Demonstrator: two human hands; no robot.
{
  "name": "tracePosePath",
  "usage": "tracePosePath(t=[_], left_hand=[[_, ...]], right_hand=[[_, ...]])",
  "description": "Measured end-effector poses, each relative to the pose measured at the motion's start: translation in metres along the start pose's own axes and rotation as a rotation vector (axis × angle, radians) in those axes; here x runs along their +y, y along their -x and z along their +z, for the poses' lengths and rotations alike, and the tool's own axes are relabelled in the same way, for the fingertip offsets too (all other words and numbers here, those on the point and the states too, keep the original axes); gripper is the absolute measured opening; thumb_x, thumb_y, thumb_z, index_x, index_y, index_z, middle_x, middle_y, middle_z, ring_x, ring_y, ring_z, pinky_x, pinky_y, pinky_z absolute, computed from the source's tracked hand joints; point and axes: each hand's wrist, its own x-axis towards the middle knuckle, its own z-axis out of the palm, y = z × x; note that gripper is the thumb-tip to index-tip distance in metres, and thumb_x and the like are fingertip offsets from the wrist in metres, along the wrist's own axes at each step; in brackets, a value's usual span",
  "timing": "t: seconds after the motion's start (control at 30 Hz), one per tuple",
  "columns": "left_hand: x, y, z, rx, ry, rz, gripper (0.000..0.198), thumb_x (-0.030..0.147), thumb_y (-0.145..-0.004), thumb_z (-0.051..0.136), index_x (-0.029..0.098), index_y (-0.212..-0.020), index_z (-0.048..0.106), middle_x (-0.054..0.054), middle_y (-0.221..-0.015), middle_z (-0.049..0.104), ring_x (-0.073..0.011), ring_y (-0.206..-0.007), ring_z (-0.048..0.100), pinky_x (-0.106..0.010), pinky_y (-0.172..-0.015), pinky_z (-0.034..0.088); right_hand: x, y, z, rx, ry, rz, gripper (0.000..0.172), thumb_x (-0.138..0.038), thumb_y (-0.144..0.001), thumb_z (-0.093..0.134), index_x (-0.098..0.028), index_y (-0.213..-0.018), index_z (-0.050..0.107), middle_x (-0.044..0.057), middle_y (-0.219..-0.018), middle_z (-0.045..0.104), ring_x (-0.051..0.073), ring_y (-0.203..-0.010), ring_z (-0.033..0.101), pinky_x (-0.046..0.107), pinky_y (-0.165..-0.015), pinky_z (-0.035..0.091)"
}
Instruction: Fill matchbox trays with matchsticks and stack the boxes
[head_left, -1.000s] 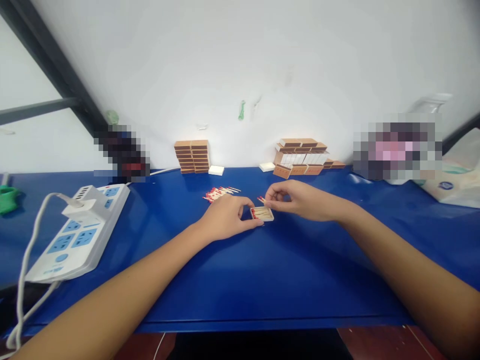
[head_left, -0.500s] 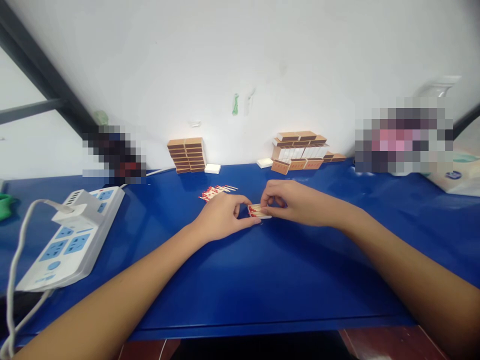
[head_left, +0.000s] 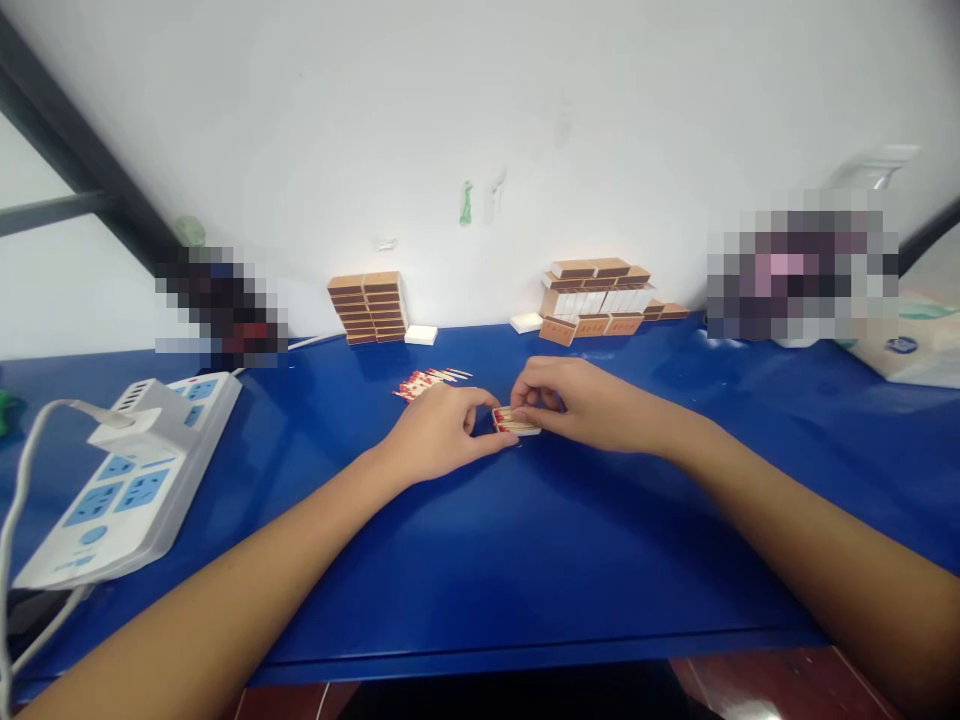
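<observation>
A small white matchbox tray with red-tipped matches in it lies on the blue table. My left hand grips its left end between thumb and forefinger. From the right, my right hand reaches over the tray, its thumb and fingertips pinched together at the matches inside. The fingers hide part of the tray, so how many matches they hold cannot be seen. Just behind my left hand lies a loose pile of matches, partly covered by that hand.
Stacked brown matchboxes stand against the wall at left, and a larger matchbox pile at right. Two white trays lie between them. A power strip with a plugged-in cable occupies the left, and a tissue pack the far right.
My right fingertips have moved slightly left over the tray and lie lower on the matches. My left hand keeps its grip. The whole view has shifted a little.
</observation>
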Motion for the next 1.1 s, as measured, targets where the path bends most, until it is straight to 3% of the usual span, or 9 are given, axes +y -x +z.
tracePosePath(t=[0.37,0.7,0.93,1.1], left_hand=[[0.0,-0.001,0.0,-0.017,0.0,0.004,0.033,0.051,-0.087,0.074,0.021,-0.1,0.076,0.005,-0.056,0.051,-0.0119,-0.052,0.047,-0.027,-0.053,0.028],[-0.001,0.0,0.001,-0.013,-0.004,0.008,0.036,0.053,-0.087,0.075,0.021,-0.101,0.076,0.005,-0.058,0.052,-0.0119,-0.054,0.047,-0.027,-0.053,0.027],[0.0,0.0,0.0,-0.013,-0.048,0.014,0.037,0.054,-0.088,0.073,0.021,-0.105,0.076,0.004,-0.059,0.053,-0.0119,-0.055,0.048,-0.027,-0.054,0.028],[0.009,0.006,0.004,-0.044,-0.098,0.095,0.037,0.054,-0.088,0.073,0.022,-0.108,0.076,0.003,-0.061,0.058,-0.013,-0.056,0.052,-0.027,-0.055,0.028]], right_hand=[[-0.003,0.001,0.011,-0.045,-0.058,-0.006,0.019,-0.037,-0.099,0.057,-0.021,-0.092,0.065,0.005,-0.093,0.064,0.016,-0.078,0.057,0.029,-0.07,0.042],[-0.004,0.003,0.004,-0.03,0.003,-0.04,0.017,-0.034,-0.098,0.059,-0.021,-0.091,0.066,0.004,-0.092,0.065,0.016,-0.078,0.057,0.029,-0.069,0.041],[0.001,0.0,0.001,0.131,0.062,-0.012,0.013,-0.028,-0.096,0.06,-0.02,-0.09,0.068,0.003,-0.084,0.066,0.015,-0.074,0.057,0.028,-0.067,0.04],[0.011,-0.009,0.006,0.233,0.031,0.08,0.017,-0.033,-0.095,0.063,-0.019,-0.088,0.071,0.002,-0.079,0.068,0.014,-0.068,0.056,0.028,-0.064,0.04]])
